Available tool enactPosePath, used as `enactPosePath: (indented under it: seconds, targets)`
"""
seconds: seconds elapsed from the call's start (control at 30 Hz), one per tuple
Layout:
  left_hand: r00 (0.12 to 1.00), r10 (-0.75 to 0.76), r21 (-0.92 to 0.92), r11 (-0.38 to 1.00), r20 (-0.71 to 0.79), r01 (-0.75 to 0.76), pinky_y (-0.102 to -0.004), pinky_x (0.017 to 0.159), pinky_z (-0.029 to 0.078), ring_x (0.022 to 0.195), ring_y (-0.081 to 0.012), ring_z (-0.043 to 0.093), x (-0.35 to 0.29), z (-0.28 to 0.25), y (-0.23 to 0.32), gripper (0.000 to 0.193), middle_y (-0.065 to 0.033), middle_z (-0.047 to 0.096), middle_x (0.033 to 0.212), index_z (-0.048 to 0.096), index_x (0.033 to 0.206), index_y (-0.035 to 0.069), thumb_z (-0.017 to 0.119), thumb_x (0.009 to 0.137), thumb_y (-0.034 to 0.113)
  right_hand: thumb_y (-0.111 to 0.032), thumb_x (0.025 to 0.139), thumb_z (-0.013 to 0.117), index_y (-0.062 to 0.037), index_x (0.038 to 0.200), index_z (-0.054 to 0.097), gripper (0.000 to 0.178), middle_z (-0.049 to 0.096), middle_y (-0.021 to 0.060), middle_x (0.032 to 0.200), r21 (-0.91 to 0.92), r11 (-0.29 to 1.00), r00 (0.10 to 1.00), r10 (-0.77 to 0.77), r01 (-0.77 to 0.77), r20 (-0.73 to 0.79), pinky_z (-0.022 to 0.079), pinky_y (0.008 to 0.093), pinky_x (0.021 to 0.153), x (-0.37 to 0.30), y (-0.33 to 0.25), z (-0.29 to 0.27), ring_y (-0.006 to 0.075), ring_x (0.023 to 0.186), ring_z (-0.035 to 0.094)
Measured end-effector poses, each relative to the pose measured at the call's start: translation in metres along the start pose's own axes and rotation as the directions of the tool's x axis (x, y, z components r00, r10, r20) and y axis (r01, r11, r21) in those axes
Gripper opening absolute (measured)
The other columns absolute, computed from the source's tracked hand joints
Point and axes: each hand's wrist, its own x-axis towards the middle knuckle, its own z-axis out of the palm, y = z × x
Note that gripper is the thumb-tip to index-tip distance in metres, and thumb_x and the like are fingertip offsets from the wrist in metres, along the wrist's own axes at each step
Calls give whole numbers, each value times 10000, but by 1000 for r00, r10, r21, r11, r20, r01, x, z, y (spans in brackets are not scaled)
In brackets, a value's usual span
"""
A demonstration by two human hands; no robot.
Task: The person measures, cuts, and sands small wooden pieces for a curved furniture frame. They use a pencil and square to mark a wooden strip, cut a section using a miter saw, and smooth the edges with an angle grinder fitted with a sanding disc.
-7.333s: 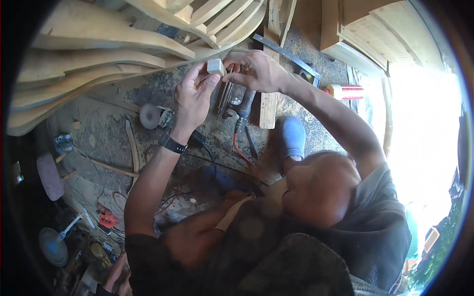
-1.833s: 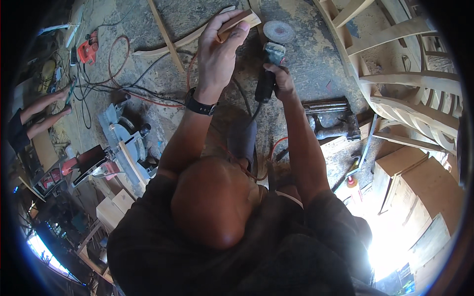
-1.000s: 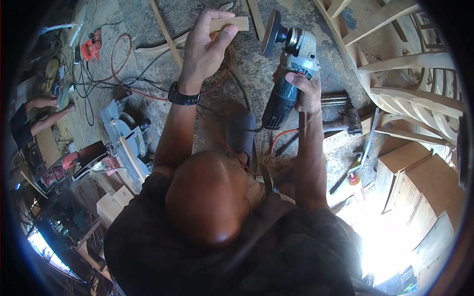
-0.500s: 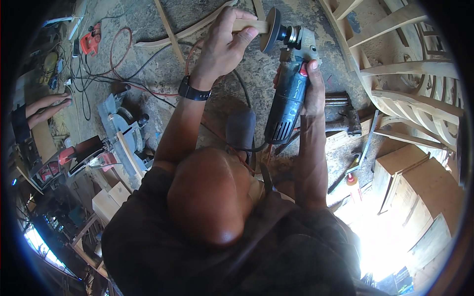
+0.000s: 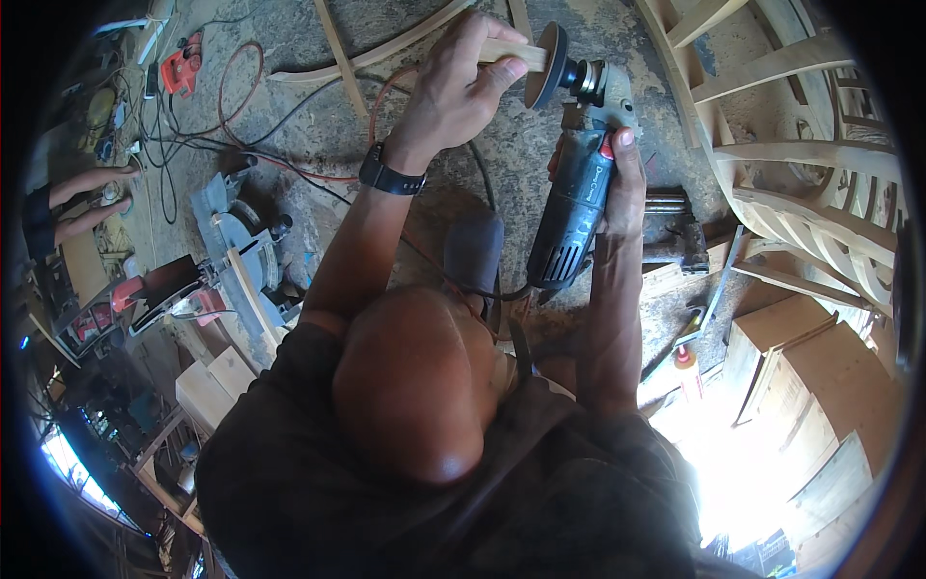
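My left hand [image 5: 458, 101], with a dark watch on its wrist, is closed around a short pale strip of wood [image 5: 513, 53]. The strip's end meets the flat face of a round sanding disc [image 5: 551, 66]. That disc is fitted to a dark blue angle grinder [image 5: 569, 217] with a grey metal head. Wrapped around the grinder's body is my right hand [image 5: 625, 188], its thumb beside the red switch. Fingers on the grinder's far side are mostly hidden. A dark cord leaves the tool's lower end.
A mitre saw [image 5: 241, 251] stands at left, near a red power tool [image 5: 180, 70] and tangled cables. Another person's legs [image 5: 92, 188] show at far left. Curved wooden framing [image 5: 805, 154] fills the right, above a wooden box [image 5: 786, 328] and a red-capped bottle [image 5: 686, 362].
Both hands, the wood strip and the grinder have shifted slightly right in view. The strip still meets the disc, and both grips look the same.
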Motion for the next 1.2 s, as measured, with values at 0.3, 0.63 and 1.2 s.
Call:
enactPosePath:
  seconds: [0.3,0.63,1.2]
  targets:
    - [1000,-3,2,1000,29,3,-335,809,550,1003,-203,679,-2,3,-1,246,-93,683,1115,619,1201,61,670,1007,205,-662,994,516,62,1175,615,753,704,204,866,-7,1000,1000,4,-4,-6,619,341,616,-1,0,-4,251,702,727]
    - [1000,-2,13,1000,19,2,-348,840,539,1007,-212,676,1,-4,0,267,-93,686,1124,629,1204,62,678,1006,234,-589,1008,542,42,1202,577,661,695,190,842,26,999,999,-43,44,-24,614,337,587,0,-2,-2,246,685,724]
    - [999,18,-43,999,42,-16,-334,841,547,1004,-180,669,2,-1,-1,277,-69,680,1117,611,1193,57,678,1011,255,-632,996,541,71,1200,589,733,695,195,872,-45,998,999,-39,39,0,616,348,606,-5,-12,2,257,709,725]
